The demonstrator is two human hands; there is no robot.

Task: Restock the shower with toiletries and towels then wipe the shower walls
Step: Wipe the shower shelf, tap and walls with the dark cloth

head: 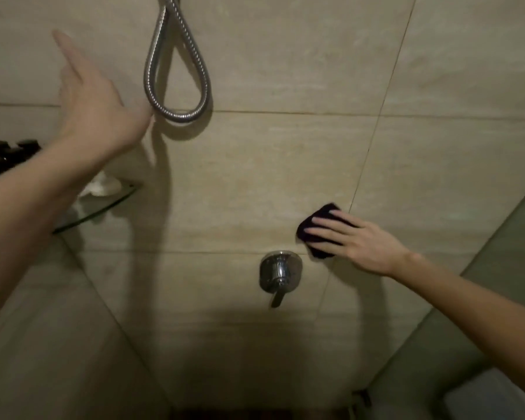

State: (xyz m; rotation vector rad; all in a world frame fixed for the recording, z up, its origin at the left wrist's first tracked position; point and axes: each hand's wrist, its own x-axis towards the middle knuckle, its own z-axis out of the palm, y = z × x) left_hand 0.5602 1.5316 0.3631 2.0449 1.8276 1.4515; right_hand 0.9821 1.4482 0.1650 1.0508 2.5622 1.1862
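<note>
My right hand (pixel 358 241) presses a dark folded cloth (pixel 319 234) flat against the beige tiled shower wall (pixel 255 165), up and to the right of the chrome mixer valve (pixel 280 272). Its fingers lie straight over the cloth. My left hand (pixel 94 101) is raised with fingers extended against the wall, just left of the hanging loop of the metal shower hose (pixel 176 77), thumb near the loop. It holds nothing. Dark-capped toiletry bottles (pixel 6 156) stand on the glass corner shelf (pixel 103 207) at the left, partly hidden by my left forearm.
Something white and crumpled (pixel 103 184) lies on the glass shelf. A glass panel (pixel 503 253) closes the right side. The side wall (pixel 58 328) meets the back wall at the left corner. The floor below is dark.
</note>
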